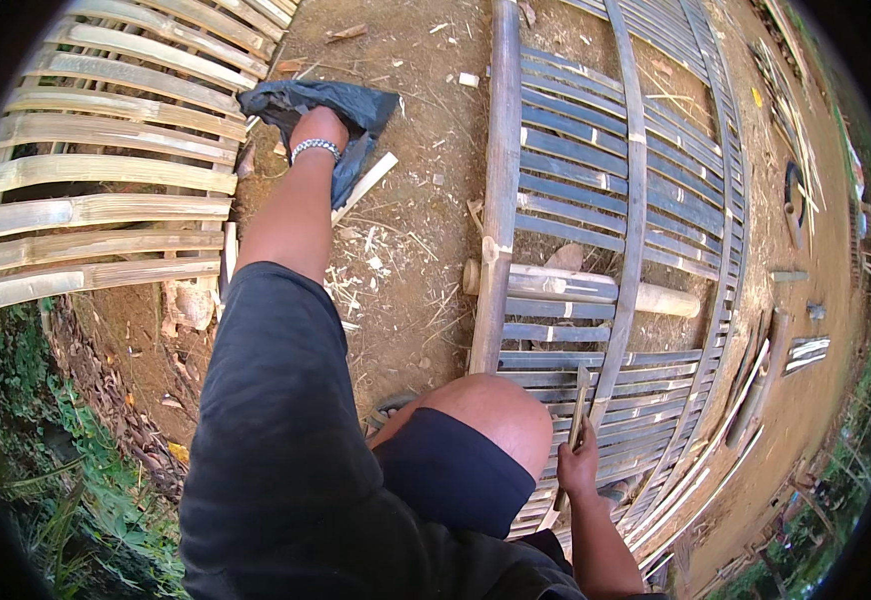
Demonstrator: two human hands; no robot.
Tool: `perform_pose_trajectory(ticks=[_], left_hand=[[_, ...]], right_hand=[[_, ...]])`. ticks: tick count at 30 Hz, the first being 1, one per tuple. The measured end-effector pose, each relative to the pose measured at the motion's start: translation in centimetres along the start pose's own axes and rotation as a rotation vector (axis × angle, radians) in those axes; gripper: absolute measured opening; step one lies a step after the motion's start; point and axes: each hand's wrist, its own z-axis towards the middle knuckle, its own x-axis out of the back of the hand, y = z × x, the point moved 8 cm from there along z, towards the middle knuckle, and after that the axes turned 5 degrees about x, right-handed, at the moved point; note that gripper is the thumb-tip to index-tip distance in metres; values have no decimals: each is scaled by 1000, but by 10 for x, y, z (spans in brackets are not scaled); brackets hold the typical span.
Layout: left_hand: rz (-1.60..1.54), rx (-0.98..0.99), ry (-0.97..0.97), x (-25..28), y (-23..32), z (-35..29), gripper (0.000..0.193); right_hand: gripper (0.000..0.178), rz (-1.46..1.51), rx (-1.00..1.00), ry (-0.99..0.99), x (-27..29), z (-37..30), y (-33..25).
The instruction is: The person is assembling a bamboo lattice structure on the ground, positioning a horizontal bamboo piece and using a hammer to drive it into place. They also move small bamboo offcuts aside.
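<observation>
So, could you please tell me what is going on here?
A person's left hand is in the mouth of a black bag, partly hidden by it. The right hand grips a long, narrow tool over dark bamboo slats. Paler bamboo slats are at the left, with wood chips scattered on the ground between the two.

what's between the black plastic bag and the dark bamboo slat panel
In the head view, brown dirt scattered with pale chips lies between them, with a pale flat strip right beside the bag.

No lettering, number, label or sign can be read anywhere in view.
</observation>
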Motion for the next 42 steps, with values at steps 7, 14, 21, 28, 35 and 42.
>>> perform_pose_trajectory(ticks=[7, 14, 21, 28, 35, 42], left_hand=[[55, -57, 99, 13, -21, 5, 32], [168, -231, 183, 81, -15, -34, 24], [-860, -382, 186, 97, 35, -203, 11], [-956, -536, -203, -40, 118, -287, 16], [-846, -686, -75, -65, 133, -302, 8], [-812, -741, 36, -76, 127, -307, 9]], right_hand=[[69, 60, -19, -3, -3, 0, -5], [67, 87, -26, -18, -11, 11, 7], [70, 271, -69, 26, -15, -4, 4], [71, 255, 128, -10, -38, 16, -39], [72, 414, 115, -34, -47, 31, -58], [72, 389, 140, -56, -57, 30, -55]])
